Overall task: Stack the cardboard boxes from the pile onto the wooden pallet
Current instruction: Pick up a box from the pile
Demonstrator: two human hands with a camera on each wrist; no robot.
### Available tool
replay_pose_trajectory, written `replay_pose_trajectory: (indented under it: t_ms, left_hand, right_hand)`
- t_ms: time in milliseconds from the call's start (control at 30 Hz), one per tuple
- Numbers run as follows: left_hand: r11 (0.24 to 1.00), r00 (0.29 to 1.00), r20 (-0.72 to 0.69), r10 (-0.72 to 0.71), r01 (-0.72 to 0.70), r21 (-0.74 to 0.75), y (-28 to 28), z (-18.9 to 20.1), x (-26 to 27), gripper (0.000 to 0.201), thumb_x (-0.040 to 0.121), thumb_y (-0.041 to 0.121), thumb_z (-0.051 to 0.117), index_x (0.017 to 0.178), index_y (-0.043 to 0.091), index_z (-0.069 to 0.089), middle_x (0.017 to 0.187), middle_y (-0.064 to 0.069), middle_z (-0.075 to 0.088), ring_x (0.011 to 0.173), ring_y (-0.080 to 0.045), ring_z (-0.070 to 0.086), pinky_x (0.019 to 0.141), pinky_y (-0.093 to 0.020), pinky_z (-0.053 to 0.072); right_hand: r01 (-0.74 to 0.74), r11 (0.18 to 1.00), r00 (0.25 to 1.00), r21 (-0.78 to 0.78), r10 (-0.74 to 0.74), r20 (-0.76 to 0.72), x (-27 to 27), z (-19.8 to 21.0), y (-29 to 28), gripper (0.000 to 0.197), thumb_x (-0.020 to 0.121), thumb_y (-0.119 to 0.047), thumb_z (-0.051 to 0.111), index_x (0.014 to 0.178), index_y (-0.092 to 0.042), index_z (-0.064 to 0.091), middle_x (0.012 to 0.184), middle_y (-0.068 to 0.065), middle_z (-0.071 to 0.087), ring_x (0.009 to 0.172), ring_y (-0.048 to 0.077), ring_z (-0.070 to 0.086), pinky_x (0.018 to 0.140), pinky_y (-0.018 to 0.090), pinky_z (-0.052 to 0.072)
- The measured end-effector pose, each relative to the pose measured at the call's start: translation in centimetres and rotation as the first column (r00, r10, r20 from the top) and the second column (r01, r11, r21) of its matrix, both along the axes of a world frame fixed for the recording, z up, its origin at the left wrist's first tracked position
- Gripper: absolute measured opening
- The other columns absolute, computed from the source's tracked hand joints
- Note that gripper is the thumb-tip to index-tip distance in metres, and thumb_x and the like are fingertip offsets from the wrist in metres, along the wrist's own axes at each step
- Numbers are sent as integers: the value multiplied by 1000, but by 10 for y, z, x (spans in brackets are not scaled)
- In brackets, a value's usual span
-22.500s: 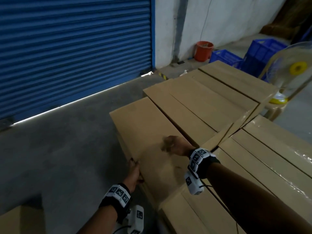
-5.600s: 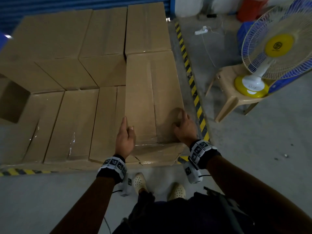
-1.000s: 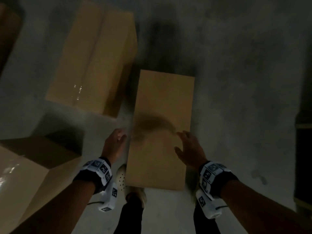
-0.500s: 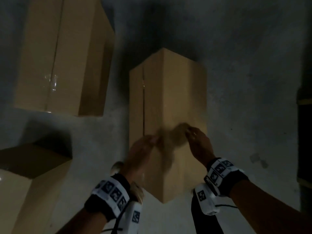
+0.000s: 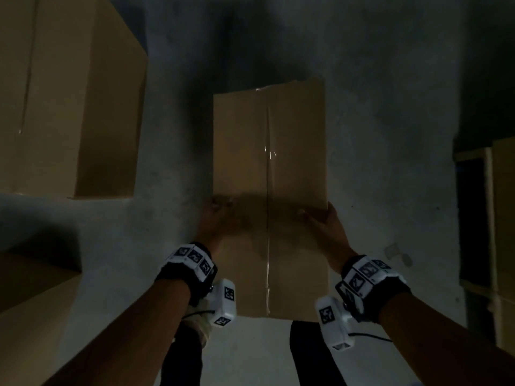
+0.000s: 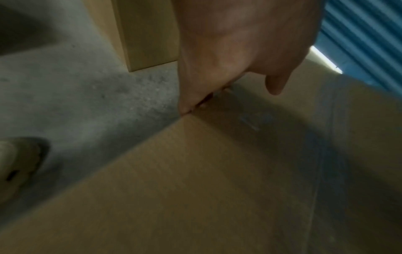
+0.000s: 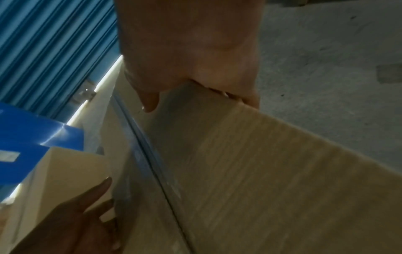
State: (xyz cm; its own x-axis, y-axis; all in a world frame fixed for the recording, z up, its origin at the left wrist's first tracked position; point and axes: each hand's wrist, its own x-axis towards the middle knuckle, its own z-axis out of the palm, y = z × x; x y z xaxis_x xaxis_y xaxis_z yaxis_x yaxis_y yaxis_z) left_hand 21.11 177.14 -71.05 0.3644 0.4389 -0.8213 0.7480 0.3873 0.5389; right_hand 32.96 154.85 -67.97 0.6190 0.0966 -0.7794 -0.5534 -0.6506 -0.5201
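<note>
Half a second before, the cardboard box (image 5: 269,201) was tipped up on an edge, and now its taped top faced up and sat level between the person's two hands. The left hand (image 5: 214,221) was on the box's left side and the right hand (image 5: 324,227) on its right side. In the wrist views, each thumb lay over the top face and the fingers (image 6: 191,103) went down round the edge, so both hands were holding the box, not hanging loose.

I could not tell if the box was lifted yet or still touching the grey floor (image 5: 390,135). It was right in front of the person's feet. Another box (image 5: 75,93) stood well apart on the left, and a third box (image 5: 30,302) lay lower left. A dim wooden frame (image 5: 490,218) showed at the right edge; it may have been the pallet, but it was too dark to be sure.

I think this was the pick-up step. Next the person would need to lift the box straight, keep both sides squeezed evenly, and carry it to the pallet.
</note>
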Motion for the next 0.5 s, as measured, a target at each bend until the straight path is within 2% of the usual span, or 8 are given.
replay_pose_trajectory:
  t_ms: [67,100,167,233,300,367,433,500]
  left_hand:
    - [993,999,17,44,-46,109,-8,18,9,57,98,43,62,135,2,48,128,-19,60,118,-37,59,102,-54,49]
    - [987,1000,24,5,-9,158,-9,33,11,68,93,54,65,136,3,48,132,-18,60,121,-36,58,104,-53,48]
    - [964,998,16,-60,53,261,-13,73,14,60,94,47,65,137,8,47,127,-6,60,116,-26,58,93,-37,51]
    - [944,990,57,-129,105,313,-17,120,19,47,98,35,64,135,15,45,110,9,58,101,-16,58,73,-21,47]
    - [925,976,109,-190,141,353,-22,174,24,45,98,34,64,136,20,43,105,20,54,94,-4,57,69,-15,45]
    - [914,960,181,-213,131,385,-26,226,30,46,97,36,64,135,21,43,110,17,58,99,3,58,71,-10,46]
    - [909,949,228,-219,113,401,-29,275,37,61,95,44,64,145,21,39,121,7,60,106,-4,61,75,-15,47]
    - [908,940,266,-215,92,409,-28,331,46,67,94,46,63,150,26,33,130,5,58,110,-10,60,76,-16,45]
  right_hand:
    - [99,995,995,23,-98,-23,4,13,-1,90,73,-63,74,147,-30,38,126,-10,57,117,19,58,100,40,50]
    - [138,990,990,22,-138,-15,6,24,-2,86,75,-60,74,147,-29,39,123,-9,56,116,19,58,98,38,50]
    - [158,987,987,10,-158,15,7,53,-10,78,77,-56,73,143,-27,43,118,-8,56,111,19,57,96,38,49]
    - [210,977,977,37,-211,11,9,90,-23,82,65,-64,71,135,-25,52,112,-7,61,110,23,60,98,44,50]
    - [234,970,971,67,-236,34,10,133,-31,70,70,-58,73,128,-23,56,109,-4,65,108,25,63,96,47,52]
    - [228,969,967,90,-237,96,12,182,-34,58,84,-49,71,132,-25,51,110,-6,65,106,21,64,89,40,54]
    - [231,967,952,112,-248,178,13,238,-34,62,87,-45,69,140,-26,42,112,-11,63,106,17,62,83,31,50]
    - [237,959,933,159,-270,238,14,293,-33,68,88,-43,69,145,-28,34,119,-10,59,110,17,58,87,31,48]
